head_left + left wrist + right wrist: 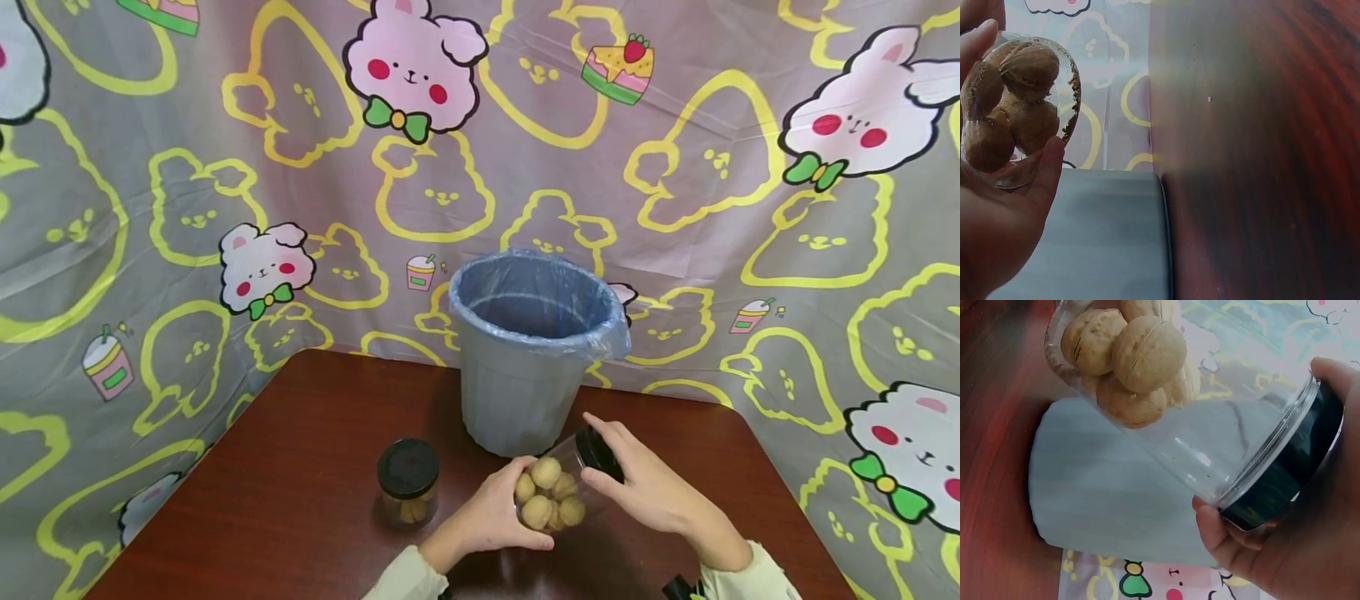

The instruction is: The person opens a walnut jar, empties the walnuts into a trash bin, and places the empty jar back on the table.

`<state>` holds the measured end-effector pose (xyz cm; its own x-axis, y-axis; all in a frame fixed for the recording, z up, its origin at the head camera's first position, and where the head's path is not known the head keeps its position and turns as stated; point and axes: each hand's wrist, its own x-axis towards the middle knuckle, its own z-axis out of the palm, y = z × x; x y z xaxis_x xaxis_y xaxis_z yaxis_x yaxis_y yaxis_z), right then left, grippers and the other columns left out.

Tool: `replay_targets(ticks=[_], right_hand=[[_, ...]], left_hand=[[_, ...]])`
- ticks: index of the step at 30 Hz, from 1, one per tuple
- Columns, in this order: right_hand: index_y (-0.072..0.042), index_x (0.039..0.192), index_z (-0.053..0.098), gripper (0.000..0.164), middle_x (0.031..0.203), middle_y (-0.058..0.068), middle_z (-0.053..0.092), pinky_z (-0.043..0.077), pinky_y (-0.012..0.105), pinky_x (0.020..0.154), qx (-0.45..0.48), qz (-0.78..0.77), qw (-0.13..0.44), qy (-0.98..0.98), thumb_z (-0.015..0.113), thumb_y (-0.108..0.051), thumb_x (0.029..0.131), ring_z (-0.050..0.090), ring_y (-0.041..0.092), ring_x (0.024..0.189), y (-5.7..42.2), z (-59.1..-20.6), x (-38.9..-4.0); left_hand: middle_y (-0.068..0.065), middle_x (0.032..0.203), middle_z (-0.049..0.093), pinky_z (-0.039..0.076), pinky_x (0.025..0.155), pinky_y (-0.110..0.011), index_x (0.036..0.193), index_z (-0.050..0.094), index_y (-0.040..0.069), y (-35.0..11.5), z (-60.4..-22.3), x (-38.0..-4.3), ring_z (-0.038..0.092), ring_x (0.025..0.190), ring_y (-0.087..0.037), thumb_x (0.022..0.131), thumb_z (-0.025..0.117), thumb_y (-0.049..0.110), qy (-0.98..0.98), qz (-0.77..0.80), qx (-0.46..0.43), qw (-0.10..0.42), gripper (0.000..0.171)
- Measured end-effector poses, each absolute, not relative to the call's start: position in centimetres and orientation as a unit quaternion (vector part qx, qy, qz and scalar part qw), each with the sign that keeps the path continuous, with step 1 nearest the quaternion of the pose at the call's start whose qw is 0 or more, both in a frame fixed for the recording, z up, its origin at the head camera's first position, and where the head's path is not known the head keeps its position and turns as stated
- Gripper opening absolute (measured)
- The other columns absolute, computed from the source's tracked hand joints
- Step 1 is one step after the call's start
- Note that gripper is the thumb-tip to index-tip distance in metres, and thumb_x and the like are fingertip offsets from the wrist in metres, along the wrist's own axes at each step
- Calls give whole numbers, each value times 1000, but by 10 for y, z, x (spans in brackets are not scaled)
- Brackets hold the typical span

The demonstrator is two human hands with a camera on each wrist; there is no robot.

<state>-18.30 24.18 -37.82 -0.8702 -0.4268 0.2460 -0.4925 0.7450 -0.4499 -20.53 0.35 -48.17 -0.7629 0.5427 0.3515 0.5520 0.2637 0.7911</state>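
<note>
In the head view a clear jar (567, 492) of walnuts (546, 472) is held tilted over the table, its black lid (597, 454) toward the upper right. My left hand (498, 512) grips the jar round its bottom end; the left wrist view shows walnuts (1030, 65) and brown crumbs through the base. My right hand (648, 483) holds the black lid, thumb and fingers around its rim. The right wrist view has the lid (1291, 469) on the jar's mouth, with walnuts (1147, 353) gathered at the far end.
A second jar (408, 483) with a black lid and brown contents stands upright on the dark red table (300, 483), left of my hands. Behind them is a grey bin (517, 392) lined with a blue bag (600, 337). A patterned cloth (315, 192) hangs around the table's back and sides.
</note>
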Motion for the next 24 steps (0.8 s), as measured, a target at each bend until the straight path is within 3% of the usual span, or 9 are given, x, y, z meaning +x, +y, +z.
replay_targets(ticks=[12,19,24], right_hand=[[-31,146,29,70,128,-11,41,43,44,91,297,262,73,-915,65,-41,88,46,12,116,248,-378,-190],[-31,146,29,73,129,-11,42,45,37,88,309,268,83,-909,68,-38,85,47,9,111,250,-377,-191],[-30,146,30,71,130,-10,42,44,38,88,306,271,85,-909,68,-35,86,46,10,113,249,-376,-191]], left_hand=[[4,115,54,46,84,-24,132,40,13,1,-482,-206,54,98,-5,62,89,30,-797,-500,-339,2,87],[5,114,54,46,84,-24,131,40,13,0,-480,-206,54,98,-5,61,88,35,-802,-493,-337,3,88],[5,114,54,46,84,-24,131,40,14,0,-479,-206,54,98,-4,61,89,32,-802,-496,-334,2,87]])
